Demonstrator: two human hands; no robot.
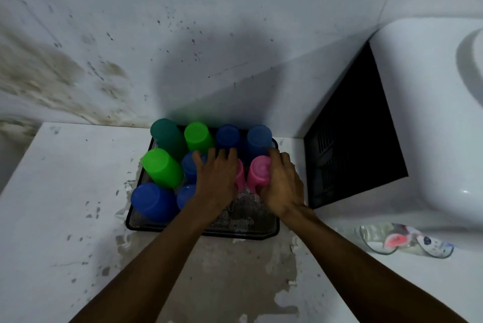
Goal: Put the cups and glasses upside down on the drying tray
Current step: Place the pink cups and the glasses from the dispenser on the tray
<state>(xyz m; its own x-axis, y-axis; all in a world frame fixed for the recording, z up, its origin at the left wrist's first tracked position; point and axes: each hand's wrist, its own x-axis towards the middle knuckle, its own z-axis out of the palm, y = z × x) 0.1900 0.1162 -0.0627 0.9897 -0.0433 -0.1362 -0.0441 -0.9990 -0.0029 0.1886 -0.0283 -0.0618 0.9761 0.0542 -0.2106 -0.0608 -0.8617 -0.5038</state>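
A black mesh drying tray [251,228] sits on the white counter against the wall. Several plastic cups stand upside down on it: a dark green cup [167,137], a green cup [198,137] and two blue cups [228,137] [259,139] at the back, a green cup [162,168] and a blue cup [154,201] on the left. My left hand [215,179] rests fingers spread on top of a pink cup [240,173], mostly hiding it. My right hand [283,184] wraps the right side of another upside-down pink cup [258,172].
Two more blue cups [189,167] [186,197] stand partly behind my left wrist. A white sink [431,113] lies to the right, with a dark gap [352,139] between it and the tray. Two clear glass bowls [407,240] sit on the counter at right.
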